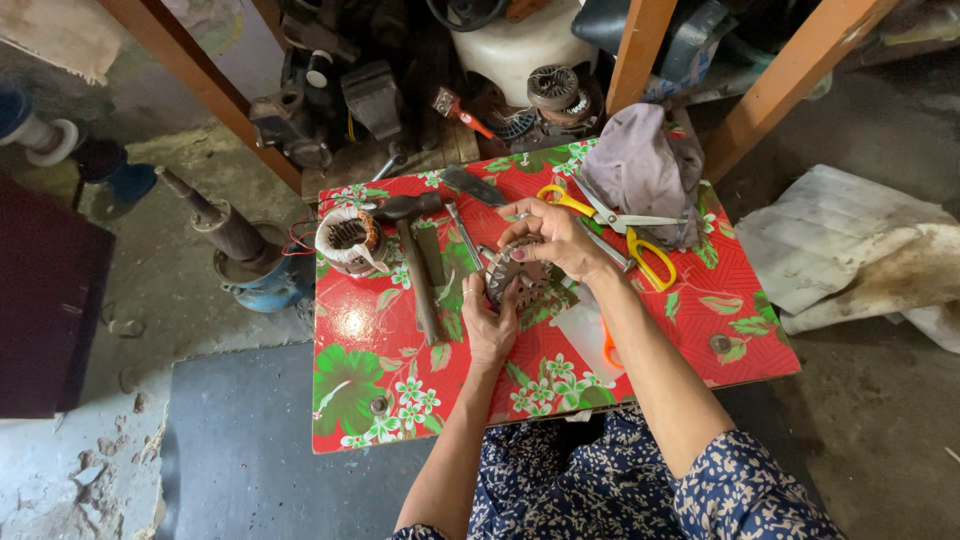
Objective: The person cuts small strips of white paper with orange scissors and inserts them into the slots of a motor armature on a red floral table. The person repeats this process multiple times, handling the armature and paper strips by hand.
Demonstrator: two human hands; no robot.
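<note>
A round grey metal motor part with a toothed rim [512, 270] is held between both hands over a small red table with a green-and-white flower pattern [360, 330]. My left hand [487, 322] grips its near edge from below. My right hand [556, 238] closes over its far edge from above. A wound stator with copper coils and white wrapping [349, 240] stands on the table to the left, apart from the hands. A hammer [417, 262] lies between it and the held part.
Yellow-handled scissors [622, 228] and a grey cloth [645, 165] lie at the table's far right. A screwdriver [462, 233] lies beside the hammer. Motor parts and tools crowd the floor behind, between orange wooden legs [636, 52]. White sacking [850, 245] lies right; a blue motor [250, 270] left.
</note>
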